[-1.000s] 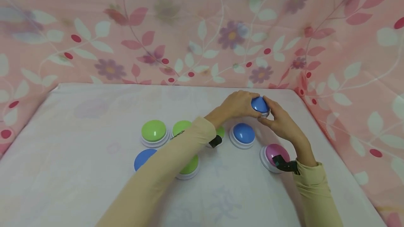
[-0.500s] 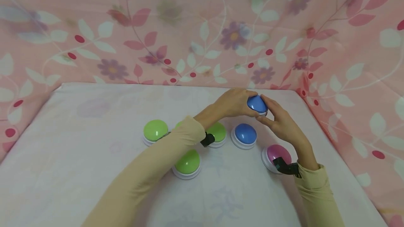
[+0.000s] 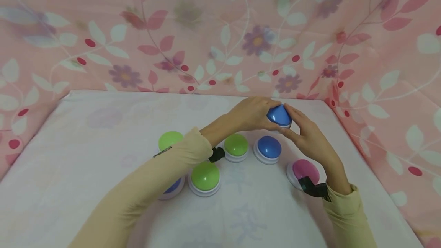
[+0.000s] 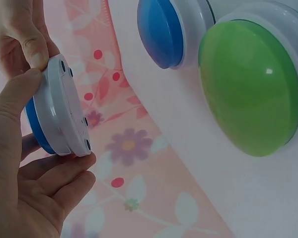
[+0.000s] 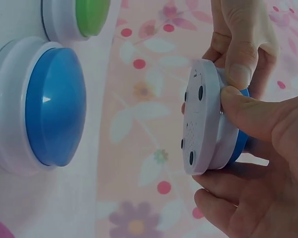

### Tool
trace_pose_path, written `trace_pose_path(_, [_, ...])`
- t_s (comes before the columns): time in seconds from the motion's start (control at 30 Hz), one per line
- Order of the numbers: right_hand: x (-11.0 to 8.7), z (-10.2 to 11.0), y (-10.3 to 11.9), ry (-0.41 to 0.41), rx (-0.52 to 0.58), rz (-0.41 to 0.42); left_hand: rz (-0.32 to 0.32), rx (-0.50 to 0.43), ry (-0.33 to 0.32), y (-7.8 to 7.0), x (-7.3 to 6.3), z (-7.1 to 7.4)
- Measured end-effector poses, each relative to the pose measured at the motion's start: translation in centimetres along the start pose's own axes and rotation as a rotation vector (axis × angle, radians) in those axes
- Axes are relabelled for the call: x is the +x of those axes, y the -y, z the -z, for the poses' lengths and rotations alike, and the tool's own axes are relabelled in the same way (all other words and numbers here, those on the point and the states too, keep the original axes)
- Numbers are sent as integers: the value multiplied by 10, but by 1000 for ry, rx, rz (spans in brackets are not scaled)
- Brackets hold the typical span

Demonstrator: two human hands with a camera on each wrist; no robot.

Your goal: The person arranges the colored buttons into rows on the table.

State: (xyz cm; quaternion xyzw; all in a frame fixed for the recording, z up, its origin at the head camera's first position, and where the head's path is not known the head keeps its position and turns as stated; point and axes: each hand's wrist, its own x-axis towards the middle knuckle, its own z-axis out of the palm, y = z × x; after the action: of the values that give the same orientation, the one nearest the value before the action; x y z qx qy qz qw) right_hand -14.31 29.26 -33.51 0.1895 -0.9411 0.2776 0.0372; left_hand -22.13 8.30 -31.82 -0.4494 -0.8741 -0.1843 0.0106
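Note:
Both hands hold one blue dome push button (image 3: 279, 115) with a white base above the table's far right part. My left hand (image 3: 253, 114) grips its left side. From the right, my right hand (image 3: 310, 137) grips it with thumb and fingers. In the right wrist view the button's white underside (image 5: 201, 119) shows dark round feet and small holes. Both thumbs meet at the base's edge in the left wrist view. Just below the held button, a second blue button (image 3: 269, 147) sits on the table, with a green button (image 3: 236, 145) to its left.
A pink button (image 3: 306, 171) stands under the right wrist. Left of centre are a green button (image 3: 204, 176), a partly covered blue one (image 3: 173, 186) and another green one (image 3: 170, 141); my left sleeve (image 3: 148, 179) crosses over them. Floral cloth (image 3: 193, 30) rises behind the white table (image 3: 103, 125).
The held blue button has shifted slightly left, with both hands still gripping it. My left forearm has moved left, uncovering the front green button and the green one beside the blue button.

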Motion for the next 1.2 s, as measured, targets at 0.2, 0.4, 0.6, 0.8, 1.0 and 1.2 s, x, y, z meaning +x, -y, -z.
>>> trace_pose_path(0.2, [-4,3,6,-13,-7,35,-22,-14,-12,-3,-10,3])
trace_pose_path(0.4, [-8,7,7,-12,-11,64,-30,11,2,-7,-19,5])
trace_pose_path(0.6, [-7,7,9,-21,6,120,-34,100,10,-9,-32,10])
trace_pose_path(0.8, [-7,0,8,25,46,149,-14,96,51,-9,-50,7])
trace_pose_path(1.0, [-8,-9,11,99,77,143,-2,75,75,-8,-68,-1])
trace_pose_path(1.2, [-13,-16,19,109,56,168,-25,57,36,-8,-86,-7])
